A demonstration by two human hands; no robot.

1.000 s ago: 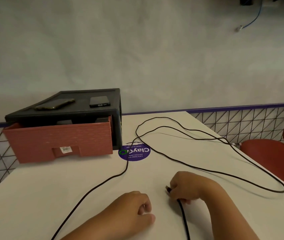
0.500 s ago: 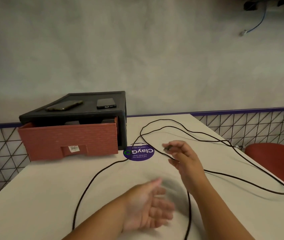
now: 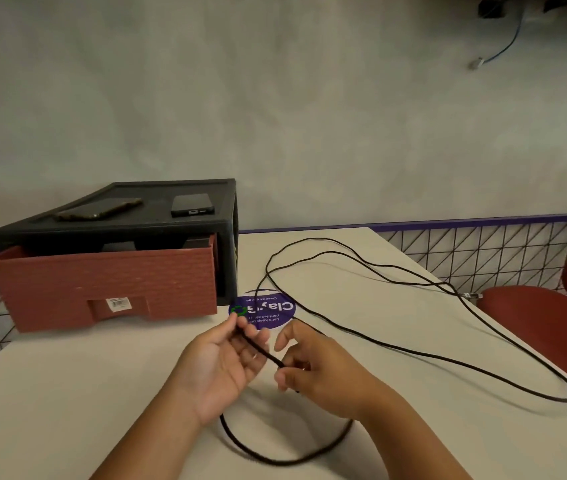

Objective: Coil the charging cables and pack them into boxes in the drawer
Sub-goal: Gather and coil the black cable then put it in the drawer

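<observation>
- The left hand (image 3: 219,362) was held palm up above the white table (image 3: 67,393), with its fingers partly curled. Its thumb and fingertips pinched one end of the black charging cable (image 3: 282,461).
- The right hand (image 3: 320,370) was just beside the left and gripped the same cable a little further along, thumb and curled fingers closed on it. One finger was raised free of the grip.
- A short, straight stretch of cable ran across the left fingers between the two grips.
- Below the wrists the cable hung in one rounded loop that rested on the table.
- The rest of the cable lay uncoiled on the table. It swept in long loops towards the far edge and out to the right edge, with a connector lying close to that right edge.
- A reddish-brown drawer (image 3: 102,285) stood partly pulled out of a black drawer cabinet (image 3: 226,244) at the back left of the table. Dark shapes showed behind the drawer front, but I could not tell what they were.
- Two phones lay flat and apart on the cabinet top, a longer one (image 3: 98,209) to the left and a black one (image 3: 192,206) to the right.
- A round purple sticker (image 3: 277,308) was stuck to the table just beside the cabinet's front corner. The cable crossed it, and the left fingertips were in front of its near edge.
- A red chair (image 3: 552,323) stood beside the table on the right.
</observation>
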